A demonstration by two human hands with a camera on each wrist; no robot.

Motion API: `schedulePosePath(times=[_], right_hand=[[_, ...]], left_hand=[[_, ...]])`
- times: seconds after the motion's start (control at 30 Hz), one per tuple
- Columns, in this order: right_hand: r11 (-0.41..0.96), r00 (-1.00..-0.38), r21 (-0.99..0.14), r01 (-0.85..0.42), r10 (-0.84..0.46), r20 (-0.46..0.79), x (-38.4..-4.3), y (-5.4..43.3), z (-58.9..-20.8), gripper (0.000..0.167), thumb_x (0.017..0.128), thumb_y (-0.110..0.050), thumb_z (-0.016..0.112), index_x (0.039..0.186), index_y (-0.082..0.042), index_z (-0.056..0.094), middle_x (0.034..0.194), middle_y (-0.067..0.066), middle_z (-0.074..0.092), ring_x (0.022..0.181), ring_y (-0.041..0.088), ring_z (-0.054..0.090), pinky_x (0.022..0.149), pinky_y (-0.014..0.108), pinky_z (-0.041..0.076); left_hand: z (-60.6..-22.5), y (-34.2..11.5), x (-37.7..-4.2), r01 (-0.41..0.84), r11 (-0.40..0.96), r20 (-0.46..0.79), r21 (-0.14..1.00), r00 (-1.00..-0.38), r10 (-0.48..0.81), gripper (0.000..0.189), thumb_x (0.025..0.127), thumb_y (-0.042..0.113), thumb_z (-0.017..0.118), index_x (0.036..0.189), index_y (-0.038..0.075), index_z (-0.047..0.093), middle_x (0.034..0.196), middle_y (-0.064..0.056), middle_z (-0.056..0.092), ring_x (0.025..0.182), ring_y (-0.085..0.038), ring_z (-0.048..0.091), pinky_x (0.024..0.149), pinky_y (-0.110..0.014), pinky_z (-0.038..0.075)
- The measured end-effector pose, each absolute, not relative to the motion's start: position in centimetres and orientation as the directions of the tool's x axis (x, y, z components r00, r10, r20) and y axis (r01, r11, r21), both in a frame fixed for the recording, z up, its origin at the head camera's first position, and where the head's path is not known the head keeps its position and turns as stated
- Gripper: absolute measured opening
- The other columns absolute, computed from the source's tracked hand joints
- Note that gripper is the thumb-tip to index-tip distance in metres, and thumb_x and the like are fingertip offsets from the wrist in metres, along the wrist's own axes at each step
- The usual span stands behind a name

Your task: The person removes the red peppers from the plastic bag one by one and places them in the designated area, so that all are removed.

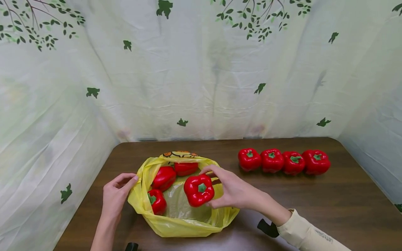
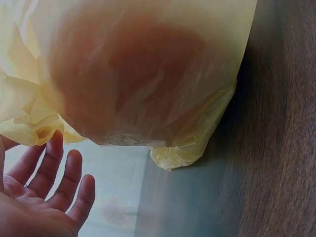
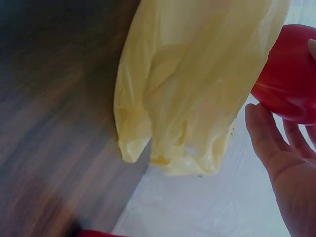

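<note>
A yellow plastic bag (image 1: 185,228) stands with its mouth spread on the brown table. Inside lie three red bell peppers, one of them a pepper (image 1: 164,178) at the left side. My left hand (image 1: 117,193) pinches the bag's left rim between thumb and index finger; the left wrist view shows the other fingers (image 2: 65,185) spread loosely under the yellow film. Over the bag's opening, my right hand (image 1: 233,190) grips a red bell pepper (image 1: 196,195) with its green stem facing the head camera. In the right wrist view that pepper (image 3: 291,74) shows beside the bag's wall.
Several more red bell peppers (image 1: 272,160) stand in a row at the back right of the table (image 1: 314,202). Behind the table hangs a pale curtain (image 1: 201,80) with a leaf print. Black straps (image 1: 268,228) show near the wrists.
</note>
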State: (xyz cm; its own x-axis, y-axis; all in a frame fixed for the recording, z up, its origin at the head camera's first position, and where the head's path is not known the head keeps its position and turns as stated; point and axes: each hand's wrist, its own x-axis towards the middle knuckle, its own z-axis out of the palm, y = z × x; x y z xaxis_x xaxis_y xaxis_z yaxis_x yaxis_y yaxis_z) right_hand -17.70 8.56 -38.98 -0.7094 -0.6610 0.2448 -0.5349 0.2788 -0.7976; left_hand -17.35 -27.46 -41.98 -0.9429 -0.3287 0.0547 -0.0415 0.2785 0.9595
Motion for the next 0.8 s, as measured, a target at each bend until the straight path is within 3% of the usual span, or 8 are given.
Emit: schedulePosePath(times=[0.4,0.8], right_hand=[[0.258,-0.779,-0.840,-0.477,-0.566,0.268,-16.3,11.7,-38.9,0.070,0.077,-0.017,0.084,0.134,-0.027,0.044,0.125,-0.007,0.056,0.113,0.014,0.059,0.092,0.035,0.051],[0.322,-0.813,-0.797,-0.511,-0.481,0.327,-14.9,15.7,-39.2,0.072,0.078,-0.017,0.085,0.137,-0.024,0.044,0.129,-0.007,0.056,0.112,0.014,0.061,0.096,0.035,0.049]], left_hand=[[-41.9,-27.4,-17.5,-0.059,0.289,0.043,0.956,-0.941,-0.337,0.031,0.091,0.026,0.073,0.108,0.000,0.070,0.095,0.003,0.066,0.085,-0.015,0.058,0.070,-0.019,0.052],[-42.0,-27.3,-17.5,-0.065,0.279,0.036,0.958,-0.939,-0.343,0.032,0.090,0.026,0.074,0.107,0.000,0.071,0.094,0.003,0.067,0.084,-0.015,0.058,0.069,-0.019,0.051]])
